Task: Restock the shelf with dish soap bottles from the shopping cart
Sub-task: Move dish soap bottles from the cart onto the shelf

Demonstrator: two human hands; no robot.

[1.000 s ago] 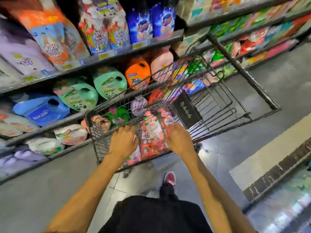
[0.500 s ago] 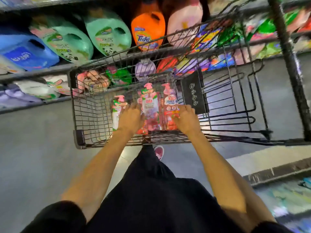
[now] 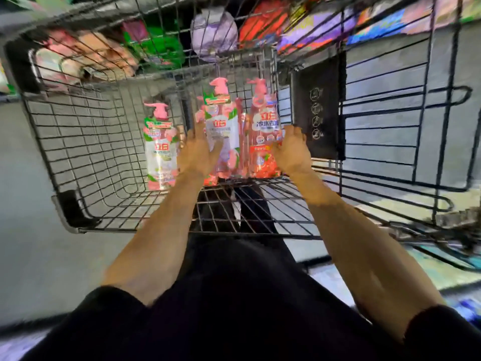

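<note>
If the dish soap bottles (image 3: 221,131) are lifted as a pair only by pressure from both sides, one of them can be squeezed out and dropped back into the shopping cart (image 3: 86,142) — the plastic looks smooth, and the pink pump heads could be caught on the wire wall just behind them. The pair is found in the middle of the cart, enclosed between the hands: the left hand (image 3: 197,152) is laid against the white-labelled bottle, the right hand (image 3: 291,152) against the red one. The fingers seem stretched along the sides, but because of blur it cannot be told whether anything is really gripped. A third bottle (image 3: 160,149) is seen just beside the left hand — apparently not touched.
</note>
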